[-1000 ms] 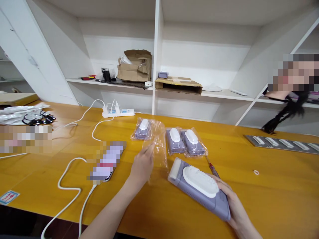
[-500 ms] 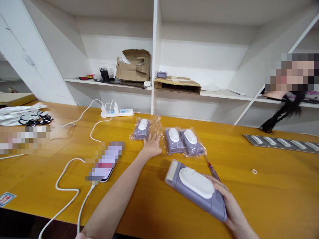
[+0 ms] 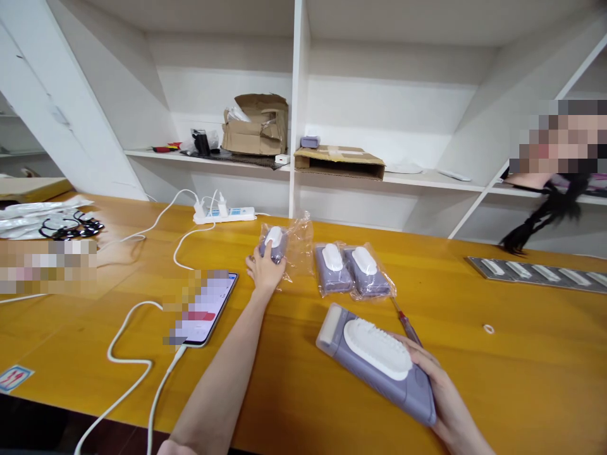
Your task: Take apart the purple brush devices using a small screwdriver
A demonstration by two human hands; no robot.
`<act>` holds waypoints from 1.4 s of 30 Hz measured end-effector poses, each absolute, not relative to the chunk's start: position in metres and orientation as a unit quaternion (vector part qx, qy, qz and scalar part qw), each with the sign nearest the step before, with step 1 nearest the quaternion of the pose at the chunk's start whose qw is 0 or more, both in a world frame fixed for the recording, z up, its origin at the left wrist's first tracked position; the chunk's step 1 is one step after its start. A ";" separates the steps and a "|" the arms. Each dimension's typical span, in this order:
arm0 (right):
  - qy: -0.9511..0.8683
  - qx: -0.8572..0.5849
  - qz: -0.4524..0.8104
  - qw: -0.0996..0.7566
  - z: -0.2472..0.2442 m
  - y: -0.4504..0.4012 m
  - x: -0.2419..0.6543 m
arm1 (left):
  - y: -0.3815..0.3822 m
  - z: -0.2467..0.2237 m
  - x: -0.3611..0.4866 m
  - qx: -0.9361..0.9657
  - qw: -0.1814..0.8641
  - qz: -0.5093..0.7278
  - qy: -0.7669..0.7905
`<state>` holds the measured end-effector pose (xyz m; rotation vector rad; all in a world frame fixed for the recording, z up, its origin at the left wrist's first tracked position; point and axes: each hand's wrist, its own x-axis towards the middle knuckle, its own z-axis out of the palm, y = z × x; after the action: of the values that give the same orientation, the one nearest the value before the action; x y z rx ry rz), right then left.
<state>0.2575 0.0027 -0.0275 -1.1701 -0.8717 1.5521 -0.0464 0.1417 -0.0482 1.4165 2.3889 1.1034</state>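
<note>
My right hand grips a large purple-grey brush-like device with a white oval bristled pad on top and a translucent cap at its far end. It is tilted over the table. My left hand reaches forward, fingers spread over a smaller purple-grey device in a clear plastic bag. One fingertip touches its white oval pad; the fingers partly hide its left side. The bag's loose plastic extends to the right. Two more bagged devices lie side by side farther right. Behind the held device rests a screwdriver, partly covered.
A phone on a white cable lies left of my left arm. A power strip is at the back. A strip of white parts and a small white ring are right. Shelves hold cardboard boxes. Another person's head shows at right.
My left hand has moved left, from the loose plastic onto the leftmost bagged device, which has shifted slightly. My right hand still holds the large device in nearly the same place.
</note>
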 end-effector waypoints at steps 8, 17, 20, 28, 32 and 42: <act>-0.328 -0.491 0.631 0.504 -0.026 0.003 0.257 | 0.145 -0.057 -0.024 0.519 0.073 0.390 0.757; -0.325 -0.491 0.632 0.504 -0.024 0.003 0.257 | 0.142 -0.049 -0.020 0.527 0.040 0.473 0.705; -0.321 -0.490 0.632 0.507 -0.023 0.002 0.257 | 0.146 -0.035 -0.048 0.479 0.038 0.497 0.723; -0.317 -0.474 0.642 0.513 -0.027 0.002 0.260 | 0.152 -0.036 -0.099 0.431 0.065 0.377 0.817; -0.327 -0.468 0.641 0.513 -0.027 0.002 0.260 | 0.161 -0.047 -0.086 0.470 0.060 0.322 0.820; -0.342 -0.462 0.651 0.496 -0.031 0.002 0.260 | 0.171 -0.025 -0.107 0.504 0.134 0.318 0.791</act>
<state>0.2604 0.0024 -0.0307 -1.1189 -0.8283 1.5768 -0.1072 0.1706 -0.0253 1.4622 2.2940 0.9221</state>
